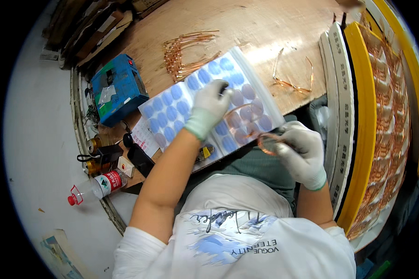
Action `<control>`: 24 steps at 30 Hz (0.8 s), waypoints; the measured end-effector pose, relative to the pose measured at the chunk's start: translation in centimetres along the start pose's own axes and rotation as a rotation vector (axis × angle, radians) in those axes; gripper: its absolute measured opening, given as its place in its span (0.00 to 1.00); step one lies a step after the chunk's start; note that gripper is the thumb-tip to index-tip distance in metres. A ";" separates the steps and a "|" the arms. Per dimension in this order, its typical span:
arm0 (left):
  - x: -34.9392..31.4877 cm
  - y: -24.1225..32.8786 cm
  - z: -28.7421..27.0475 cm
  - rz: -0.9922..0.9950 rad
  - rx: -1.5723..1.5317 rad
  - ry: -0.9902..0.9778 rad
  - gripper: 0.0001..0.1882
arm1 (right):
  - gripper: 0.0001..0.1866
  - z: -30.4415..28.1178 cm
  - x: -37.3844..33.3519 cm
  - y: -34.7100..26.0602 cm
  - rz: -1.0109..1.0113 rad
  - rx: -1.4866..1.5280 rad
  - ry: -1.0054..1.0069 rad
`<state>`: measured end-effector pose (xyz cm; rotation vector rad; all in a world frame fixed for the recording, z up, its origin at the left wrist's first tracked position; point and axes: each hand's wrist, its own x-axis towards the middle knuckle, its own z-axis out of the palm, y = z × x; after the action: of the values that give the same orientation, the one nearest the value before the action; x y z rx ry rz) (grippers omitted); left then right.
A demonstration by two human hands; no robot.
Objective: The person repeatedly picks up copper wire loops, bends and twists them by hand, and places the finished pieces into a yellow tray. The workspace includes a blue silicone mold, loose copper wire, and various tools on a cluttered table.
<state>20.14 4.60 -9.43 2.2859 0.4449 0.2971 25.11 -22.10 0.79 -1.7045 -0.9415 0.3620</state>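
A pale wooden table (284, 35) lies before the person, with a bundle of copper frames (172, 63) beyond the work and a loose pair of frames (291, 85) off to the right.

The booklet (261, 76) lies open near the table's front edge, its long axis running from lower left to upper right, with a crease between its two pages. Its clear, shiny sheets hold round discs in neat rows.

The left hand (209, 103), in a whitish glove, is over the upper middle of the booklet, much nearer to the discs than the other hand. Thumb and forefinger stand slightly apart (whether anything thin sits between them, one cannot tell).

The right hand (303, 146), also gloved, is just off the booklet's lower right corner, thumb and fingers closed on a glasses frame (260, 140). From the left hand, this frame lies down and to the right. It is slim, coppery and bright, one rounded rim facing left; a thin curved strip of the same colour appears over the right page, though its join to the rim is blurred.

The discs (155, 114) look blue on the left page, while several near the left fingertips, just to their right, look mauve.
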 end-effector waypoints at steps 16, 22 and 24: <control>-8.0 6.3 -6.6 -0.305 -0.988 -0.273 0.13 | 0.27 4.8 -0.4 0.1 0.234 0.113 -0.187; -13.9 7.6 -8.7 -0.250 -0.938 -0.062 0.14 | 0.18 9.4 -1.8 -1.5 0.162 0.421 -0.233; -15.5 6.8 -9.4 -0.271 -1.131 -0.061 0.14 | 0.15 8.3 -1.4 -3.3 0.241 0.484 -0.395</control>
<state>4.32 0.13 0.77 1.1154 0.3986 0.2459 17.44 -17.28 0.56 -1.3176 -0.8372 1.0299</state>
